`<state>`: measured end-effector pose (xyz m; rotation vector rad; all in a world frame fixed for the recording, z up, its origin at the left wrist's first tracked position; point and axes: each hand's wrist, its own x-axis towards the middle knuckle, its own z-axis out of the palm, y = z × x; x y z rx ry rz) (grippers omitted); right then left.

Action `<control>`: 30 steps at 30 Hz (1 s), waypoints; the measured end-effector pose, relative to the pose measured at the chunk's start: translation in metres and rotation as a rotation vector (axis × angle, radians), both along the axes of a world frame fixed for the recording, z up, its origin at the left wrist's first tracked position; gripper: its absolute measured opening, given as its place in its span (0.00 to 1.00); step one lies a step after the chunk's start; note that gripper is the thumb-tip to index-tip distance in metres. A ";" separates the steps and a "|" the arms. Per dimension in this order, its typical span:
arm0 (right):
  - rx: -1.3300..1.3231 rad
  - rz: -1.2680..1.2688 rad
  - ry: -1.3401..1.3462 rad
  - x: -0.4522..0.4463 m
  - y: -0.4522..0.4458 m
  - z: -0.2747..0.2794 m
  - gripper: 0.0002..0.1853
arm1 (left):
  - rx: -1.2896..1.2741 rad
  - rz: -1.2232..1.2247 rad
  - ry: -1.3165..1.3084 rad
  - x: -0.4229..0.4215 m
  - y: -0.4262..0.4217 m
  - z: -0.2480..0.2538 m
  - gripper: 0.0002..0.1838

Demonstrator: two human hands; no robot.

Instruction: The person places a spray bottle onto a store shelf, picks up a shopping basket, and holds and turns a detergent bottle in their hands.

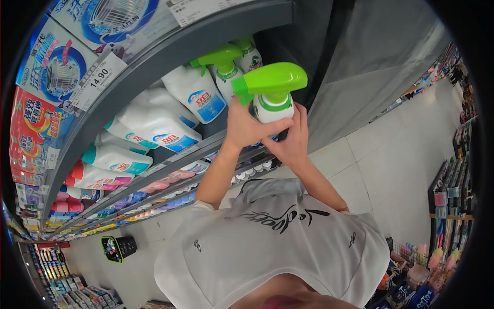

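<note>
A white spray bottle [272, 109] with a bright green trigger head stands upright between my two hands at the shelf's right end. My left hand [246, 125] wraps round its left side, thumb across the front. My right hand [290, 139] closes round the bottle's lower right side, with its fingers partly behind it. Just behind, two more green-topped spray bottles [224, 80] stand on the shelf. To their left, a large white bottle [198, 98] with a blue label leans among other white bottles. The held bottle's base is hidden by my hands.
The dark shelf edge [170, 51] curves above the bottles, with boxed goods on top. A grey panel [350, 77] rises on the right. Lower shelves hold more goods. A black basket [118, 248] with a green rim stands on the floor. Racks line the far right.
</note>
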<state>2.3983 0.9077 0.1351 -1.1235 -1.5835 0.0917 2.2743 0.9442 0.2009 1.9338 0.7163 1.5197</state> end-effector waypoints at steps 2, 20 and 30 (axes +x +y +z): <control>0.066 0.014 0.001 0.004 0.010 0.001 0.45 | 0.017 0.045 0.060 0.003 -0.001 0.008 0.30; 0.085 -0.132 0.105 -0.002 0.057 0.005 0.39 | 0.220 0.697 0.036 -0.011 0.015 -0.030 0.26; -0.018 -0.151 0.130 -0.005 0.071 -0.010 0.40 | 0.234 0.921 0.208 -0.005 0.025 -0.040 0.37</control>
